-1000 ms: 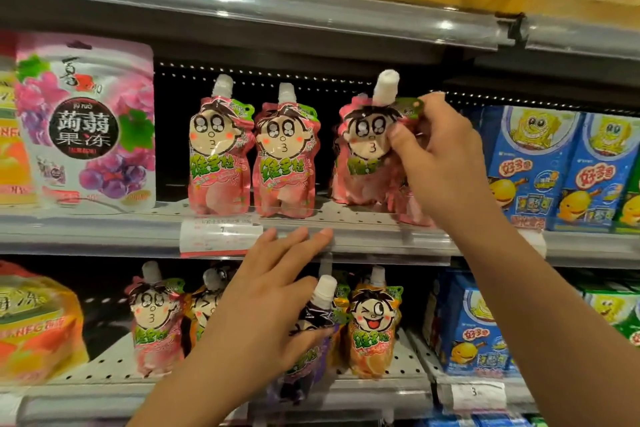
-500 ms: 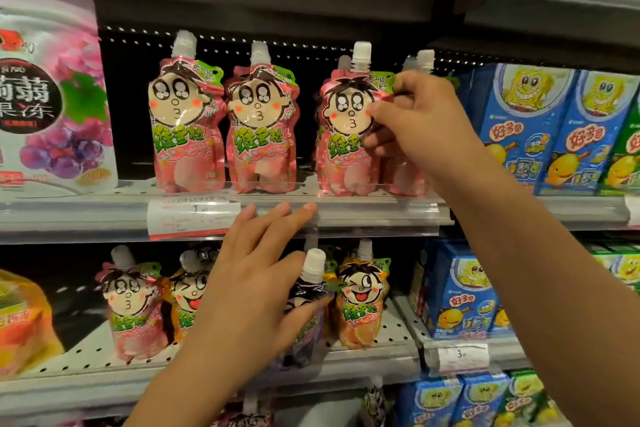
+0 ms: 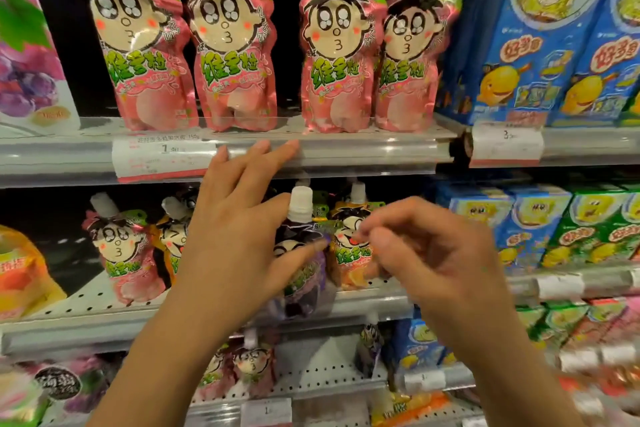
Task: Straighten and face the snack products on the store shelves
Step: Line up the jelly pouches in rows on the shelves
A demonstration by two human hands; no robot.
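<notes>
Several pink jelly pouches (image 3: 339, 55) stand upright and face forward on the upper shelf (image 3: 363, 152). My left hand (image 3: 235, 246) is in front of the middle shelf. Its straight fingers touch the upper shelf's rail, and its thumb pinches a purple pouch (image 3: 298, 230) with a white cap against the hand. That pouch hangs in front of the middle shelf's edge. My right hand (image 3: 436, 253) is blurred, its fingers loosely curled and holding nothing. Its fingertips are right in front of an orange pouch (image 3: 349, 255) on the middle shelf.
Blue drink cartons (image 3: 519, 45) fill the upper shelf's right side, with a grape jelly bag (image 3: 24, 62) at its left. The middle shelf holds a pink pouch (image 3: 121, 253) on the left and blue and green cartons (image 3: 588, 229) on the right. More pouches stand on the bottom shelf.
My right hand let go of the pink pouch on the upper shelf and dropped to the orange pouch. The view tilted down and moved closer. My left hand kept its hold.
</notes>
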